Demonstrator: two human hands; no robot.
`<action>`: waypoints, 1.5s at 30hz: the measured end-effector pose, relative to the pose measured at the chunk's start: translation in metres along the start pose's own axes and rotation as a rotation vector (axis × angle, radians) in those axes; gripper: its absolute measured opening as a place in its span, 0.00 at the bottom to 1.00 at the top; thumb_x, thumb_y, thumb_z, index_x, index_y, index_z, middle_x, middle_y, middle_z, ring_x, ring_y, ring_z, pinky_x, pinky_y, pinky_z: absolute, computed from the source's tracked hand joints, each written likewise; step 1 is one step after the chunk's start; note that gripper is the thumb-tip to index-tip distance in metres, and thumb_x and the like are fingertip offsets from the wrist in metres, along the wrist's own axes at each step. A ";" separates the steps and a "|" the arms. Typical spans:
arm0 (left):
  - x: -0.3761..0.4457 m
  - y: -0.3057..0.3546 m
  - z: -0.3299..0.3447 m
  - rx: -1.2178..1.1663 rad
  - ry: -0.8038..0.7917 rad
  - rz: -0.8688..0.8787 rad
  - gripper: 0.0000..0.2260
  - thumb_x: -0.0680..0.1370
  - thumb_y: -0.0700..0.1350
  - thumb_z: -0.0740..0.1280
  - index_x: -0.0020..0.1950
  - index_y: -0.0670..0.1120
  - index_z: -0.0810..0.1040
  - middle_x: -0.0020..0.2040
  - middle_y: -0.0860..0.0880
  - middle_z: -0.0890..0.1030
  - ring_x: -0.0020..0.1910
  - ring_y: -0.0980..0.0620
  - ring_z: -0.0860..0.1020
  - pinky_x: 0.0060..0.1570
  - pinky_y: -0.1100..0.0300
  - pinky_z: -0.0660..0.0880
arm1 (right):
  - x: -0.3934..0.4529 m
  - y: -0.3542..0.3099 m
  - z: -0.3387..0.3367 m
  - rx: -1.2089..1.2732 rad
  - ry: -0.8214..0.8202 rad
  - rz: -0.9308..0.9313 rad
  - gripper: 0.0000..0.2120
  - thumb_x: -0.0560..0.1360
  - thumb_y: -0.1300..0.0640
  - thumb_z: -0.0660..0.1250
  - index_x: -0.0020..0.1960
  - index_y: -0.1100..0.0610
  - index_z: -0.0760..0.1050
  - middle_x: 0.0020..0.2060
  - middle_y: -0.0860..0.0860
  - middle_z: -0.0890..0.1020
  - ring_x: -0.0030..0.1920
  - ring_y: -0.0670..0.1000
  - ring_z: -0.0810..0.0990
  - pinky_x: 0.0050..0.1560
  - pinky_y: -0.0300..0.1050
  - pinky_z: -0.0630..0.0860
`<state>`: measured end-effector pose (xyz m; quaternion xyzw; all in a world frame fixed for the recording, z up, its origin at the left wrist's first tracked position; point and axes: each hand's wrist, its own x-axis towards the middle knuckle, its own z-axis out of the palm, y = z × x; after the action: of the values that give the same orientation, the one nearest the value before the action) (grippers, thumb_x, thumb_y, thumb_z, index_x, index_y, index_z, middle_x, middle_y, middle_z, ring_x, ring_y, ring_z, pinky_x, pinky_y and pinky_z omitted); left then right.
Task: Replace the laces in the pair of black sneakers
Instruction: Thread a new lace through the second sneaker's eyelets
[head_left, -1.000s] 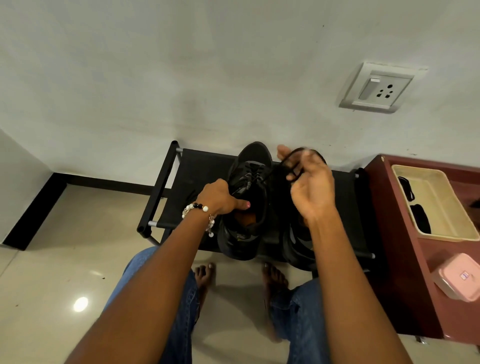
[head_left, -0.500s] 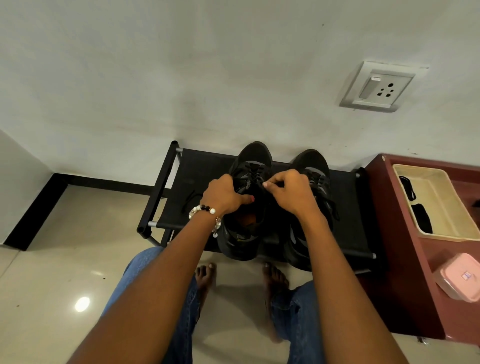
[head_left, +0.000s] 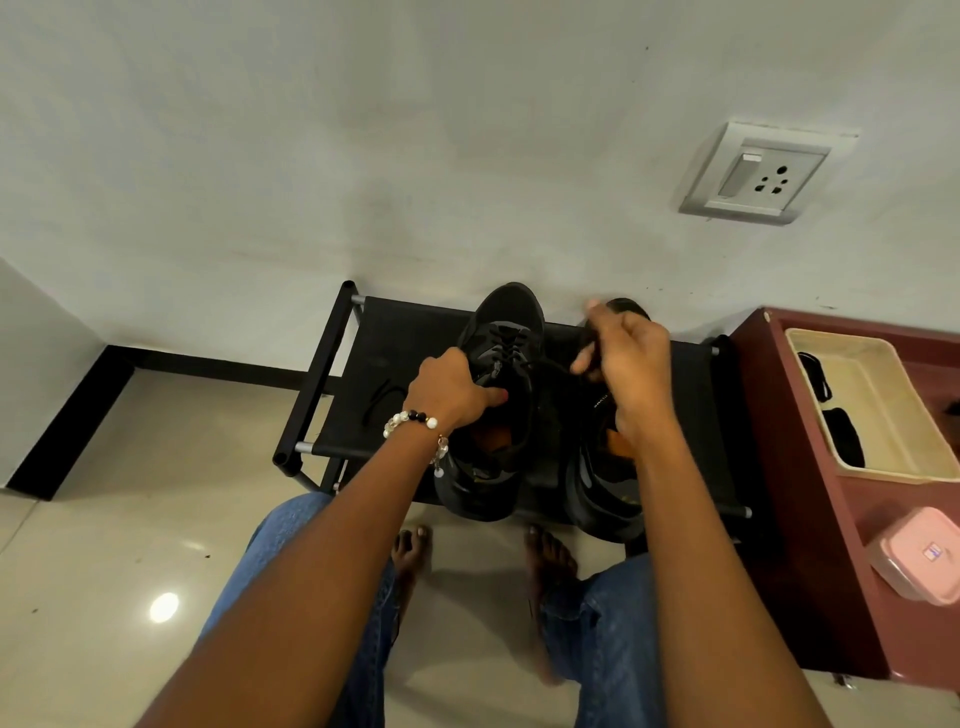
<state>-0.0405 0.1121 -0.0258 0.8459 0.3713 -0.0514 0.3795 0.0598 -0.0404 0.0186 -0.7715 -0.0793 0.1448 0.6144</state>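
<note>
Two black sneakers stand side by side on a low black rack (head_left: 395, 358), toes toward the wall. My left hand (head_left: 449, 392), with a bead bracelet, grips the collar of the left sneaker (head_left: 501, 332), thumb inside its opening. My right hand (head_left: 623, 358) is raised over the right sneaker (head_left: 597, 488), which it partly hides. It pinches a black lace (head_left: 550, 366) that runs taut from the left sneaker's eyelets. A loose black lace (head_left: 382, 402) lies on the rack to the left.
A dark red cabinet (head_left: 810, 519) stands to the right, bearing a cream tray (head_left: 904, 410) with dark items and a pink lidded box (head_left: 922, 556). A wall socket (head_left: 758, 174) is above. My knees and bare feet are below the rack on the tiled floor.
My right hand has moved from the left sneaker's tongue up and to the right, drawing the lace out. My left hand stays on the sneaker's collar.
</note>
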 end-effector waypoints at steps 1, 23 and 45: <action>0.000 0.000 0.000 0.006 0.006 0.002 0.28 0.69 0.58 0.75 0.62 0.46 0.72 0.58 0.43 0.76 0.51 0.43 0.78 0.51 0.48 0.79 | 0.001 0.006 0.001 -0.338 0.026 -0.065 0.14 0.77 0.45 0.66 0.43 0.55 0.72 0.30 0.52 0.81 0.33 0.49 0.80 0.39 0.47 0.75; -0.003 0.008 0.000 0.141 0.140 0.074 0.17 0.73 0.54 0.73 0.52 0.42 0.78 0.45 0.45 0.80 0.40 0.47 0.79 0.34 0.59 0.71 | -0.001 0.011 0.019 -0.282 -0.325 0.193 0.11 0.79 0.59 0.63 0.40 0.60 0.79 0.36 0.57 0.81 0.32 0.49 0.77 0.31 0.38 0.69; -0.032 0.010 -0.010 0.015 0.225 0.202 0.15 0.73 0.48 0.74 0.59 0.49 0.82 0.50 0.48 0.83 0.49 0.50 0.81 0.50 0.55 0.79 | -0.010 -0.001 0.023 -0.255 -0.215 -0.138 0.04 0.78 0.65 0.65 0.49 0.58 0.72 0.43 0.57 0.83 0.42 0.52 0.85 0.33 0.38 0.79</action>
<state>-0.0590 0.0958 -0.0004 0.8821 0.3242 0.0792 0.3326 0.0425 -0.0219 0.0159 -0.8158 -0.2150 0.1724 0.5084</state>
